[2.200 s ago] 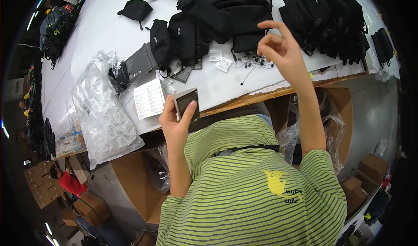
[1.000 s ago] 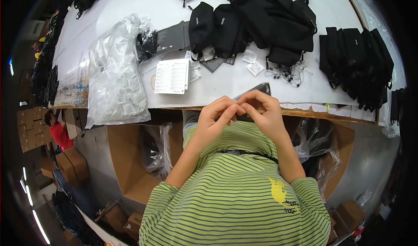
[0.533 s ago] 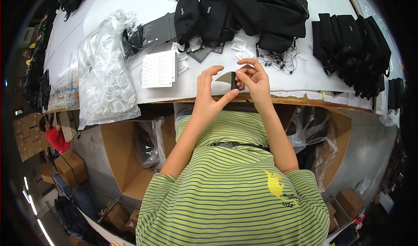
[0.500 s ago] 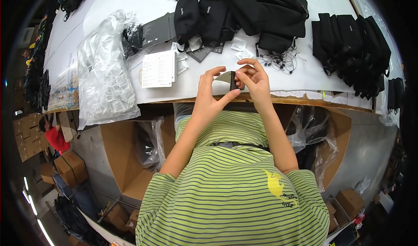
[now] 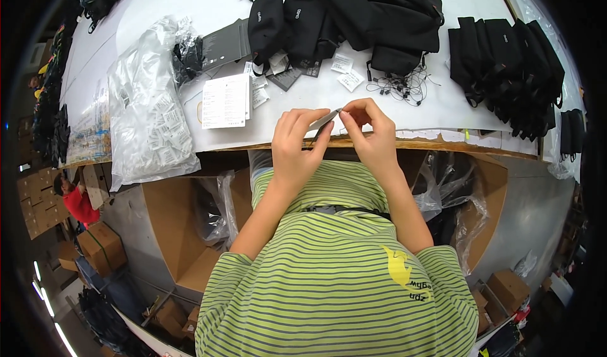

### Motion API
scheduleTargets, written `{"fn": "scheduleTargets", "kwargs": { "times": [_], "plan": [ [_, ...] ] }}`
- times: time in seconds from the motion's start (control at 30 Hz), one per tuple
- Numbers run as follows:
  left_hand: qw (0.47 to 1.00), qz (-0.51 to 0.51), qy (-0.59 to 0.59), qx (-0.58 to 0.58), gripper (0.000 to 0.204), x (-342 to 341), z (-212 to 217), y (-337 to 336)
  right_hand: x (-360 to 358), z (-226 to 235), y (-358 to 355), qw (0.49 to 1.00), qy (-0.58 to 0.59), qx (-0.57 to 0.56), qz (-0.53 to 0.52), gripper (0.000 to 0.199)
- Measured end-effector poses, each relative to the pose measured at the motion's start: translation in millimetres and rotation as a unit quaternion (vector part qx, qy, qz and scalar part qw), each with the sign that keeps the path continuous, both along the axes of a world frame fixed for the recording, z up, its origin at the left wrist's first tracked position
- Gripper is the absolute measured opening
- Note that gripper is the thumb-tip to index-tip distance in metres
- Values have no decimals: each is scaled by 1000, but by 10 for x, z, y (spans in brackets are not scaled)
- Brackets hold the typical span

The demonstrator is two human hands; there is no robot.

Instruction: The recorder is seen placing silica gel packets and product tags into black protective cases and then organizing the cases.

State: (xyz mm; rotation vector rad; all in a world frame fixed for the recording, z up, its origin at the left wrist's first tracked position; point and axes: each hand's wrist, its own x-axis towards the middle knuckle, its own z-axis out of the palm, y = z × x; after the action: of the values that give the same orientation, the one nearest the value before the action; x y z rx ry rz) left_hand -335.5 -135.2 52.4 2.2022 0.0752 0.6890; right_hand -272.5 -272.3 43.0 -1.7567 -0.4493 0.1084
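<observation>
My left hand [image 5: 296,141] is closed on a small dark grey card [image 5: 324,120], tilted up between thumb and fingers above the table's near edge. My right hand [image 5: 373,134] is in a pinch, thumb and index fingertips meeting at the card's upper corner. Whatever lies between those fingertips is too small to make out. Beyond my hands, white printed labels [image 5: 349,80] and a tangle of black strings [image 5: 404,90] lie on the white table. A white printed sheet [image 5: 222,104] lies to the left of my left hand.
Black pouches [image 5: 269,25] and more black fabric goods [image 5: 386,15] are heaped at the back. A row of black pouches [image 5: 506,60] lies at the right. A clear plastic bag of labels [image 5: 152,110] overhangs the left edge. Cardboard boxes [image 5: 171,230] stand below the table; a person [image 5: 79,202] is far left.
The card has tipped from upright to slanting, and its grip has passed more to my left hand. Both hands have come slightly nearer, my right fingertips now at the card's corner.
</observation>
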Motion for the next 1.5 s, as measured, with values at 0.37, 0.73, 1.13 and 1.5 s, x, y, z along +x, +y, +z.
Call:
{"fn": "scheduleTargets", "kwargs": {
  "times": [0.37,0.73,1.13,1.5],
  "plan": [
    [886,-78,55,-453,27,-103,63,-25,-79,123,5,1000,-24,0,2,6],
    [943,-42,107,-314,22,-164,-38,29,-165,85,69,999,-44,-23,-21,8],
    [946,-44,98,-305,21,-185,101,45,-208,128,68,999,-45,-12,-1,9],
    [823,-152,217,-502,18,-231,122,227,-155,230,-86,989,79,-3,129,9]
  ]
}}
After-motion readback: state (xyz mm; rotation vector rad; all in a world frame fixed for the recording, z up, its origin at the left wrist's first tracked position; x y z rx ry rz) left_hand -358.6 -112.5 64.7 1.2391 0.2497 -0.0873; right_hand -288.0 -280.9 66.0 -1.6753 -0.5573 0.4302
